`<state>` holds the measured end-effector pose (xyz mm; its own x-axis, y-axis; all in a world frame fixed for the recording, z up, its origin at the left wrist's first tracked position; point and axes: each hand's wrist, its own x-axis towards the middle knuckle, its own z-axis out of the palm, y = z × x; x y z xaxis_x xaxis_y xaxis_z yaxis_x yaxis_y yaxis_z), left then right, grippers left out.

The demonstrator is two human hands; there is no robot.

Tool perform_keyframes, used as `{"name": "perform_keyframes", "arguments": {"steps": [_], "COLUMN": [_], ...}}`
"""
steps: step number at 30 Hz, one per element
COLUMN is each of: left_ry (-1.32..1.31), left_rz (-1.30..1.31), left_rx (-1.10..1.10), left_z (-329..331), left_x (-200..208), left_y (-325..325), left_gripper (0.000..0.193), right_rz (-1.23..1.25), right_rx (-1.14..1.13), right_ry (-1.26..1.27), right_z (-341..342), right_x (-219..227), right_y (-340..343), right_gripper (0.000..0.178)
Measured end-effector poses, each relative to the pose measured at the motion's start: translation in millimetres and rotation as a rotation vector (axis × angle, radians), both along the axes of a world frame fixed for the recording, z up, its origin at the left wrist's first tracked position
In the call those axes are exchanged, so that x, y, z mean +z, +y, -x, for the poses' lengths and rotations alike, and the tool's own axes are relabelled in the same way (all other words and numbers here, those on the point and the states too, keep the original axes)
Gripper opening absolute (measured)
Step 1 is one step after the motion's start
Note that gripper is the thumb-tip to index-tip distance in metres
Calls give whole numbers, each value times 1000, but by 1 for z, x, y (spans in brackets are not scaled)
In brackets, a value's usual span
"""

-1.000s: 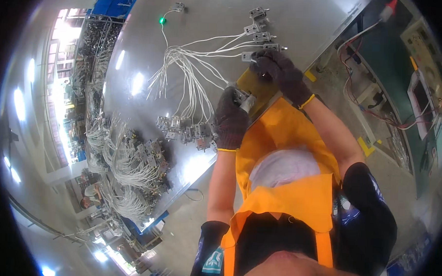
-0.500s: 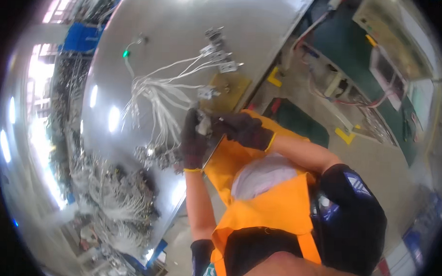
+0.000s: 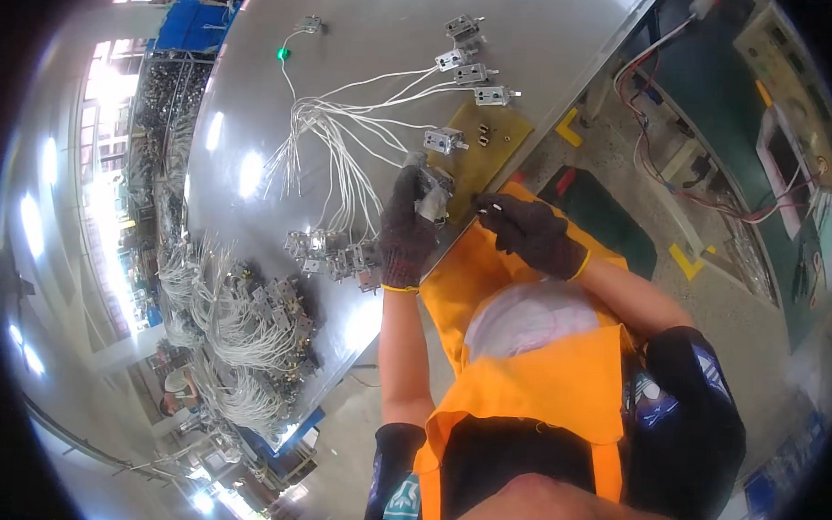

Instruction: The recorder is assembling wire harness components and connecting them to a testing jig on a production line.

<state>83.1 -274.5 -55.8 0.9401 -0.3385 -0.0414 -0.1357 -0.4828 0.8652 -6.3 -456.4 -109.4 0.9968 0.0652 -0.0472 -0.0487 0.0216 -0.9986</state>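
My left hand (image 3: 406, 228), in a dark knit glove, is closed around a small silver box-shaped metal part (image 3: 444, 180) at the table's near edge. Glove and fingers hide much of that part. Grey-white material covers the glove's fingertips. Just to the right, my right hand (image 3: 536, 238), gloved alike, pinches a small shiny piece too tiny to name, apart from the left hand. Beyond them a similar metal part on a white wire (image 3: 445, 140) lies by a yellowish board (image 3: 493, 157), on which several tiny metal pieces (image 3: 484, 134) rest.
More metal parts (image 3: 473, 74) lie farther off, their white wires (image 3: 329, 119) meeting in a bundle. Another cluster (image 3: 334, 253) sits left of my hand. A large heap of wired parts (image 3: 249, 327) covers the left table end. A green surface (image 3: 715, 96) with cables stands at right.
My right hand has drawn away from the left, opening a gap between them. The small shiny piece now shows in its fingertips. The whole view has shifted and sharpened.
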Motion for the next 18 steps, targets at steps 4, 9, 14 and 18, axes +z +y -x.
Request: {"name": "perform_keyframes", "arguments": {"steps": [4, 9, 14, 18], "left_ry": [-112, -121, -106, -65], "left_rz": [-197, -186, -272, -247], "left_rx": [23, 39, 118, 137], "left_z": [0, -4, -7, -10], "left_x": [3, 12, 4, 5], "left_y": [-11, -14, -21, -25], "left_gripper": [48, 47, 49, 51], "right_rz": [-102, 92, -403, 205], "right_rx": [42, 7, -42, -104], "right_ry": [5, -224, 122, -559], "right_z": [-17, -31, -20, -33], "right_x": [0, -1, 4, 8], "right_y": [6, 15, 18, 13], "right_gripper": [29, 29, 25, 22]}}
